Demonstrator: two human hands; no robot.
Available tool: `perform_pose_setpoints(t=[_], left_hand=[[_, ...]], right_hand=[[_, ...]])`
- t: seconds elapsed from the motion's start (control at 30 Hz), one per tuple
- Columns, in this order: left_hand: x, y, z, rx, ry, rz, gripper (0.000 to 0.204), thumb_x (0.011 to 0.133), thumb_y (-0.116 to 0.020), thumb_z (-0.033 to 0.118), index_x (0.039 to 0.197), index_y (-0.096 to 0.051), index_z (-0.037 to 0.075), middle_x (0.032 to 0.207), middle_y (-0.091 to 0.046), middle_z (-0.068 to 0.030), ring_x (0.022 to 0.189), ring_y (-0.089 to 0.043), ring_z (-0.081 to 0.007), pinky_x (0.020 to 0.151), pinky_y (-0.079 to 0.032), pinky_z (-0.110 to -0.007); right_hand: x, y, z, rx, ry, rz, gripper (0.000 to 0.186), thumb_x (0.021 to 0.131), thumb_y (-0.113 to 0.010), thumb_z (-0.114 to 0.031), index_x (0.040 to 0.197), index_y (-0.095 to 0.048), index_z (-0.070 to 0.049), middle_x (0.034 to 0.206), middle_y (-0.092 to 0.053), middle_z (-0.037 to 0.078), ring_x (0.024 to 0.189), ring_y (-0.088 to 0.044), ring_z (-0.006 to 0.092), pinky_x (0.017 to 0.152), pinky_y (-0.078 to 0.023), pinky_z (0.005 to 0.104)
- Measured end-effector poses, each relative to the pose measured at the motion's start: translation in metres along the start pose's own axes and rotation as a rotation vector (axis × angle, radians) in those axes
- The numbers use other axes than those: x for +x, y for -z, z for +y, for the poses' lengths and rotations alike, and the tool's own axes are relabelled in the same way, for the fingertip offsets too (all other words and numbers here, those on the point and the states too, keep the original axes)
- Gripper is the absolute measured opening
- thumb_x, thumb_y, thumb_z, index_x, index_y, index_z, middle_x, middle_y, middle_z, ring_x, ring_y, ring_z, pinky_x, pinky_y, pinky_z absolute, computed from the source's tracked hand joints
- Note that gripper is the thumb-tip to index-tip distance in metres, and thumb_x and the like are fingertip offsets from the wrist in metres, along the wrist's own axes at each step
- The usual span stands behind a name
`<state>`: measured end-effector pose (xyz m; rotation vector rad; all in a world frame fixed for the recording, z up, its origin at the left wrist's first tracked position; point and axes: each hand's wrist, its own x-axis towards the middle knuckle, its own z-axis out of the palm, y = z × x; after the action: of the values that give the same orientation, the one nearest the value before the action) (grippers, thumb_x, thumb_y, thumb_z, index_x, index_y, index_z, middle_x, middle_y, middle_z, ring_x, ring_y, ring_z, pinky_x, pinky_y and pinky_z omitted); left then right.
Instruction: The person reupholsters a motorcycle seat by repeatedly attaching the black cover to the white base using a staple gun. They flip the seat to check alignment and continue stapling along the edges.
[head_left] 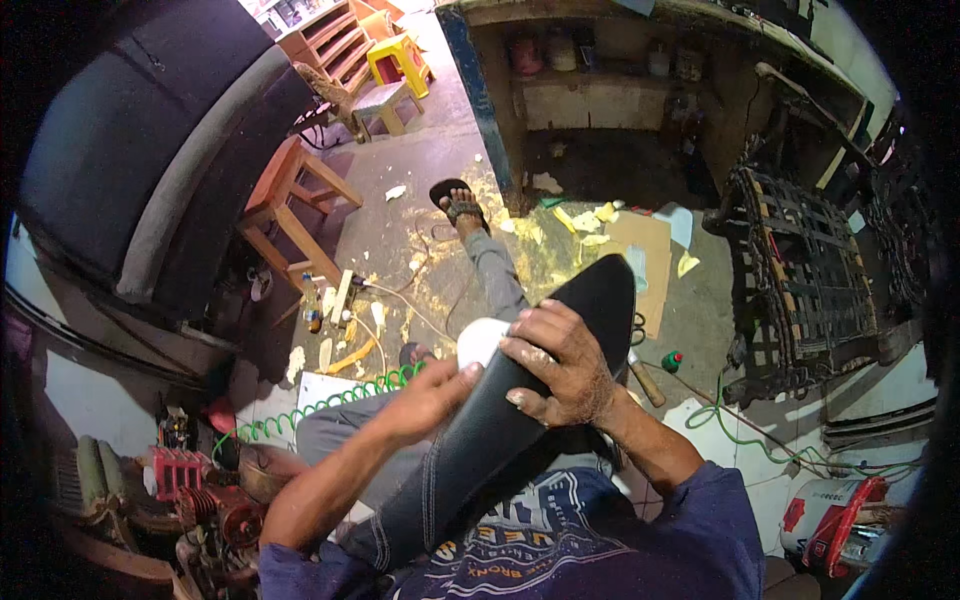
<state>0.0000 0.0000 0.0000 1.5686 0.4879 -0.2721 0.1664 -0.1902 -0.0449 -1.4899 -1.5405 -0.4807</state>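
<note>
A long black leather-like cover (462, 465) with pale double stitching lies slanted across my lap, its rounded dark end pointing to the far right. A white, rounded piece that looks like foam (481, 342) shows at the cover's far edge, between my two hands. My left hand (430, 403) is closed on that edge, the thumb pressed beside the white piece. My right hand (562, 368) grips the cover from above, fingers bent over its far edge and thumb on the near face. Pale dust or residue coats the right fingers. The fingertips under the cover are hidden.
Scissors (637, 328) and a wooden-handled tool (647, 384) lie at right, near a cardboard sheet (648, 240). Foam scraps litter the floor. A green coiled hose (330, 393) runs at left. A wooden stool (290, 185), a webbed seat frame (800, 265) and a workbench (490, 110) stand around.
</note>
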Motion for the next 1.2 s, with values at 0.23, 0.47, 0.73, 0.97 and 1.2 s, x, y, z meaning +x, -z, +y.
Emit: perform_pose_setpoints(t=[0.23,0.47,0.73,0.97,1.2], left_hand=[[0.000,0.006,0.009,0.036,-0.221,0.160,0.064,0.111,-0.052,0.031,0.160,-0.026,-0.001,0.147,-0.049,-0.0185,0.133,-0.050,-0.0242,0.110,-0.043,-0.039],[0.000,0.050,0.016,0.213,-0.241,0.154,0.099,0.090,-0.085,0.032,0.159,-0.023,-0.001,0.147,-0.040,-0.0246,0.139,-0.045,-0.0313,0.113,-0.043,-0.045],[0.008,0.083,0.006,-0.329,0.029,0.181,0.073,0.089,-0.085,0.009,0.149,-0.045,-0.003,0.158,-0.031,-0.0144,0.145,-0.042,-0.0250,0.122,-0.040,-0.041],[0.004,0.085,-0.016,-0.297,0.012,0.177,0.078,0.088,-0.086,0.010,0.151,-0.043,-0.006,0.162,-0.026,-0.0143,0.151,-0.033,-0.0249,0.126,-0.031,-0.043],[0.002,0.075,-0.008,-0.305,-0.098,0.126,0.084,0.091,-0.086,0.019,0.155,-0.039,-0.009,0.150,-0.035,-0.0117,0.137,-0.048,-0.0229,0.115,-0.041,-0.036]], right_hand=[[0.034,-0.032,0.038,0.148,-0.030,-0.094,0.047,0.093,-0.071,-0.037,0.123,-0.067,-0.001,0.121,-0.063,0.017,0.116,-0.061,0.0393,0.108,-0.048,0.0531],[0.078,-0.070,0.057,0.212,-0.076,-0.343,0.048,0.076,-0.080,-0.023,0.116,-0.066,0.000,0.118,-0.063,0.017,0.115,-0.062,0.0387,0.103,-0.051,0.0515],[0.117,-0.116,0.078,0.281,-0.010,-0.425,0.035,0.078,-0.078,-0.018,0.105,-0.062,-0.003,0.101,-0.060,0.011,0.095,-0.062,0.0308,0.084,-0.051,0.0446],[0.124,-0.118,0.074,0.281,-0.041,-0.566,0.021,0.082,-0.076,-0.018,0.093,-0.062,-0.007,0.088,-0.056,0.007,0.084,-0.058,0.0280,0.075,-0.046,0.0427],[0.126,-0.111,0.056,0.208,-0.082,-0.429,0.016,0.083,-0.074,-0.017,0.087,-0.063,-0.007,0.080,-0.054,0.009,0.080,-0.057,0.0296,0.074,-0.046,0.0436]])
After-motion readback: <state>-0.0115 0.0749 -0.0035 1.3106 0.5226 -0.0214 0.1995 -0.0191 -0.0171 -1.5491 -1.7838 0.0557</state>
